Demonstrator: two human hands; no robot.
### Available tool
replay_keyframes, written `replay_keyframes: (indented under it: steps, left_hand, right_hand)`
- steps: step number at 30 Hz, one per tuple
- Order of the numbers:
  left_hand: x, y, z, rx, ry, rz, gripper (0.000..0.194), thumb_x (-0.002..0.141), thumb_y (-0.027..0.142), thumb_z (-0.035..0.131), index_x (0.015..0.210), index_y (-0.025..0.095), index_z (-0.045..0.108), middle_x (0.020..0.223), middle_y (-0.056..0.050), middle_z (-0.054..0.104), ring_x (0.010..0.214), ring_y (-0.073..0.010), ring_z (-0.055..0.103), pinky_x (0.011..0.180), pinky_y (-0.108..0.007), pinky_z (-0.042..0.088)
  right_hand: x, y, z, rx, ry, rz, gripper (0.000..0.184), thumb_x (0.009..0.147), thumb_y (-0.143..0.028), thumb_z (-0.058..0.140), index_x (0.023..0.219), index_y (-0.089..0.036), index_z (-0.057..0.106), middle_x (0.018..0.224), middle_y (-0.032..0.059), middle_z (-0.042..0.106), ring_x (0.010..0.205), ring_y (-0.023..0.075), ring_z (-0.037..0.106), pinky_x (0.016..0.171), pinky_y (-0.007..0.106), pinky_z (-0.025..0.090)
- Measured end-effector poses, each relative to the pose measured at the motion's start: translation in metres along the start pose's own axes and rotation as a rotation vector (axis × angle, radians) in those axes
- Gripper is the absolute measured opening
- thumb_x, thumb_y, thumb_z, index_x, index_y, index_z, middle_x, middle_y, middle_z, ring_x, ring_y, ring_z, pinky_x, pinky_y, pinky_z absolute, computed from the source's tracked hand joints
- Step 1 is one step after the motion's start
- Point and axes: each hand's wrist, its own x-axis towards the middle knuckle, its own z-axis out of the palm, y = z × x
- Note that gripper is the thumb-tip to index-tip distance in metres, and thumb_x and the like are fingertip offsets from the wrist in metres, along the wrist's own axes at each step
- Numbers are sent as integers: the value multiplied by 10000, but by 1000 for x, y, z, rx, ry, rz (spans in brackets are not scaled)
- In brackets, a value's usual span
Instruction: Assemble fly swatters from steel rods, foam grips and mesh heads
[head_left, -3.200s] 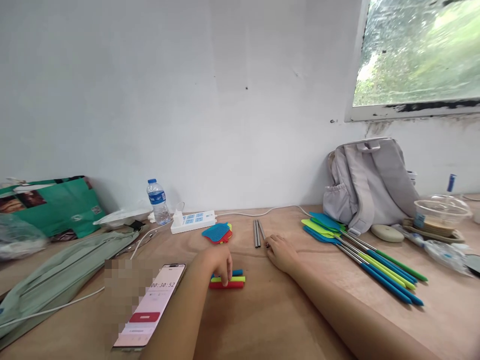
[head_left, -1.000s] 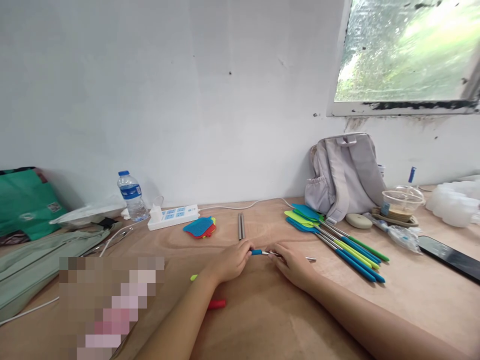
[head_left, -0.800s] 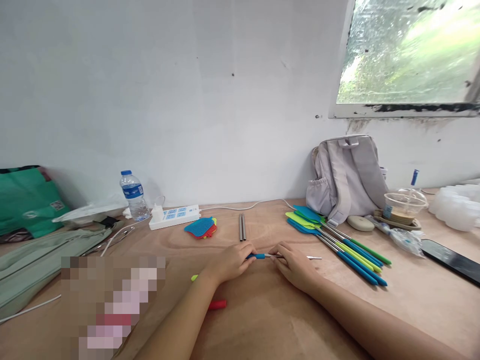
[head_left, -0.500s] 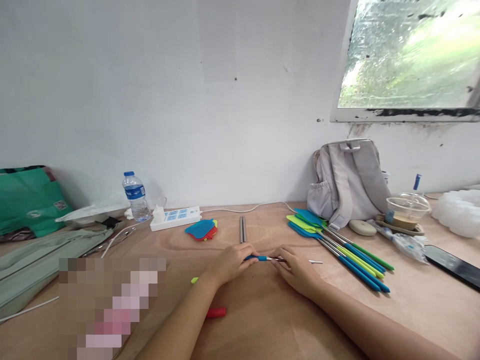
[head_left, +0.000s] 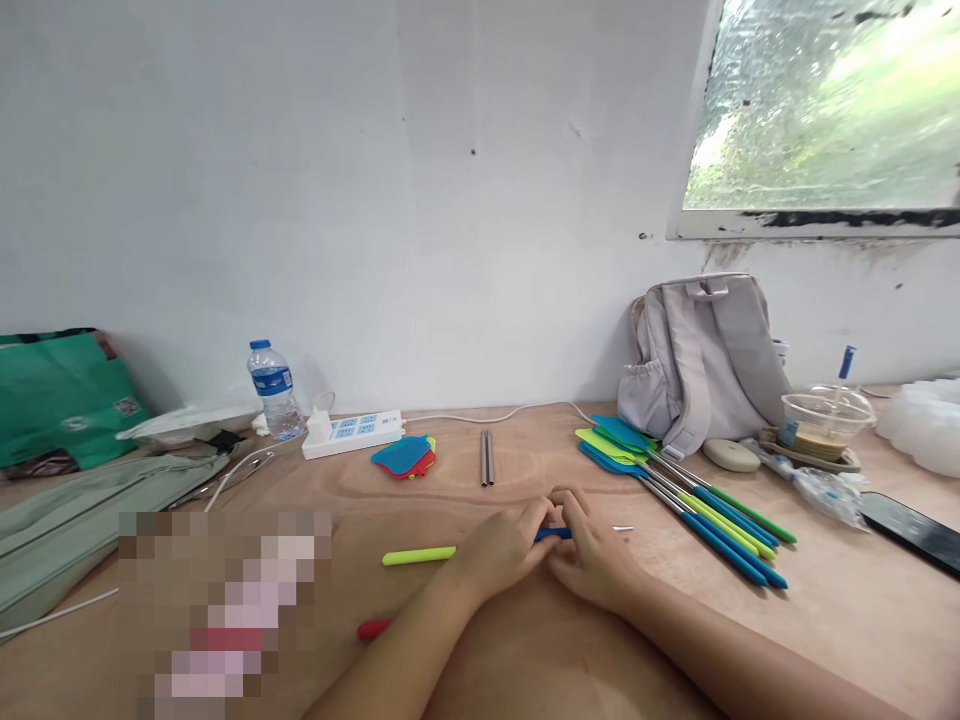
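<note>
Close together above the table's middle, my left hand [head_left: 506, 550] and my right hand [head_left: 592, 560] nearly meet. A blue handle [head_left: 553, 534] is pinched in my left hand, part of it showing between the hands. My right hand is closed around a thin metal rod [head_left: 622, 528] whose tip sticks out to the right; the joint between rod and handle is hidden by fingers. Left of my hands lies a yellow-green handle [head_left: 417, 555], with a red handle [head_left: 373, 628] partly behind my left forearm. Two metal rods [head_left: 487, 460] lie beyond my hands.
Blue and red swatter heads [head_left: 405, 457] lie by a white power strip [head_left: 356, 433]. Several assembled fly swatters [head_left: 697, 505] fan out at right, near a grey backpack [head_left: 697, 360], a plastic cup [head_left: 825, 420] and a phone [head_left: 911, 530]. A water bottle [head_left: 274, 390] stands at left.
My hands have come together, my left moving right along with the blue handle. Less handle and rod show between them. The yellow-green handle is more exposed.
</note>
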Motion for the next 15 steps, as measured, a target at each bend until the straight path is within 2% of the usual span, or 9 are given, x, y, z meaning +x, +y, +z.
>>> replay_keyframes:
  steps: [3,7,10,15]
  left_hand:
    - [-1,-10,-6,-13,32,-35,114,802,254,533,899,219,483,913,0,611,814,-158,571,686,-239,407]
    - [-2,-19,-14,-22,80,-64,85,784,239,549,838,209,491,858,15,594,763,-133,545,648,-212,392]
    - [-3,-14,-15,-74,69,-69,79,774,235,564,816,208,504,812,33,594,730,-115,534,629,-194,376]
    - [-4,5,-10,-121,6,-125,93,772,227,561,855,226,519,818,48,607,744,-110,540,635,-189,355]
  right_hand:
    - [5,10,-4,-5,-117,92,289,630,-87,439,882,-218,387,804,12,537,679,156,532,564,231,362]
    - [6,14,-4,-69,-179,207,247,641,-95,432,847,-226,399,642,-35,535,589,150,514,511,217,283]
    - [3,11,-1,-72,-167,231,233,638,-118,438,839,-233,412,631,-43,547,584,146,527,508,212,271]
    - [0,7,2,-127,-92,381,183,609,-165,455,772,-235,406,555,-56,512,537,144,519,486,209,271]
